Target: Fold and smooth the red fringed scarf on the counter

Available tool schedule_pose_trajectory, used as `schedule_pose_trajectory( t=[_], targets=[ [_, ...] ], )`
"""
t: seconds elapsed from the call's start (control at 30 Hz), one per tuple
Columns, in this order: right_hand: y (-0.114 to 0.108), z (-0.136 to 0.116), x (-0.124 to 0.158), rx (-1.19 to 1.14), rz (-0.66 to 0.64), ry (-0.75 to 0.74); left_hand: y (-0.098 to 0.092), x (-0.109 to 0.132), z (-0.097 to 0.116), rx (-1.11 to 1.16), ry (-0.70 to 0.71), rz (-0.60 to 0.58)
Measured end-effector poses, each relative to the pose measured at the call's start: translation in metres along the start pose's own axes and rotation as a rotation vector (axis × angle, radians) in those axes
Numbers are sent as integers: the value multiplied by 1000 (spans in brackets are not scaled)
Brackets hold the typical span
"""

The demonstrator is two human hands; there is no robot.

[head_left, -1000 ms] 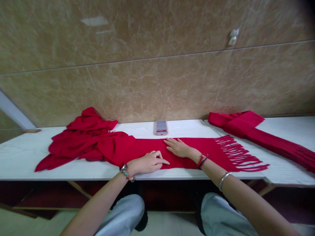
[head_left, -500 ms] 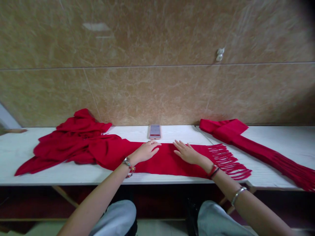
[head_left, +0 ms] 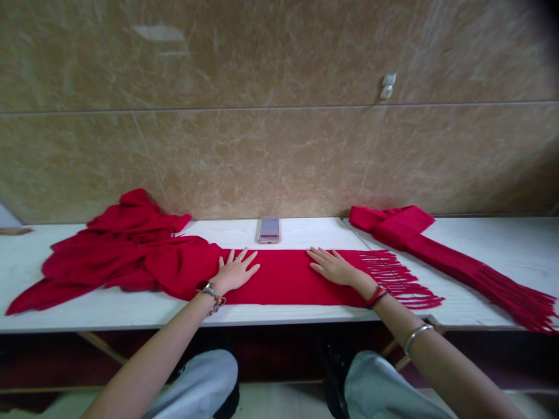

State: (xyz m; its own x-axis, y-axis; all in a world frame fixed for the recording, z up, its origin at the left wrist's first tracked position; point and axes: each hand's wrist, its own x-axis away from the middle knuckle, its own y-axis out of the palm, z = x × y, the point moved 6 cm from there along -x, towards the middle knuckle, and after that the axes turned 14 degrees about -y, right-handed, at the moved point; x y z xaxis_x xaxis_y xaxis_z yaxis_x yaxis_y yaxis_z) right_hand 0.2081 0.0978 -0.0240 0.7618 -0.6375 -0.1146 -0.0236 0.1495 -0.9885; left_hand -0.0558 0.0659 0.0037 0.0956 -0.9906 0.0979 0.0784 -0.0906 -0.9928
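A red fringed scarf (head_left: 288,279) lies stretched along the front of the white table (head_left: 131,314). Its left part is bunched in a heap (head_left: 126,244); its fringe (head_left: 397,276) points right. My left hand (head_left: 236,272) lies flat on the scarf with fingers spread, where the flat stretch meets the heap. My right hand (head_left: 332,266) also rests flat and open on the scarf, just left of the fringe. Both wrists wear bracelets.
A pink phone (head_left: 269,229) lies at the back of the table against the marble wall (head_left: 279,145). A second red scarf (head_left: 437,250), folded long, runs diagonally across the right of the table. My knees show below the table edge.
My left hand has slid left along the scarf and spread flat; before, it was loosely curled near the front edge. The hands are now farther apart and more of the scarf lies smooth.
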Motion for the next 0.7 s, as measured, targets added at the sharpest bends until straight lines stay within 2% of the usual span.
schedule_pose_trajectory(
  t=[0.1,0.17,0.23,0.37,0.47,0.57,0.7],
  targets=[
    [3,17,10,54,-29,107,-1,-1,-11,-10,-51,22],
    [-2,13,8,58,-23,166,0,-2,-13,-13,-53,33],
    [-11,-8,-4,32,12,152,1,-4,-12,-16,-55,45],
    [-25,-70,-47,-86,68,-34,2,-7,-12,-17,-58,70],
    [-25,-91,-67,-138,55,-102,2,-6,-14,-15,-55,66],
    [-21,-78,-61,-111,30,-76,1,-5,-15,-21,-57,66],
    [-14,-28,-21,-24,4,45,1,-6,-15,-22,-56,65]
  ],
)
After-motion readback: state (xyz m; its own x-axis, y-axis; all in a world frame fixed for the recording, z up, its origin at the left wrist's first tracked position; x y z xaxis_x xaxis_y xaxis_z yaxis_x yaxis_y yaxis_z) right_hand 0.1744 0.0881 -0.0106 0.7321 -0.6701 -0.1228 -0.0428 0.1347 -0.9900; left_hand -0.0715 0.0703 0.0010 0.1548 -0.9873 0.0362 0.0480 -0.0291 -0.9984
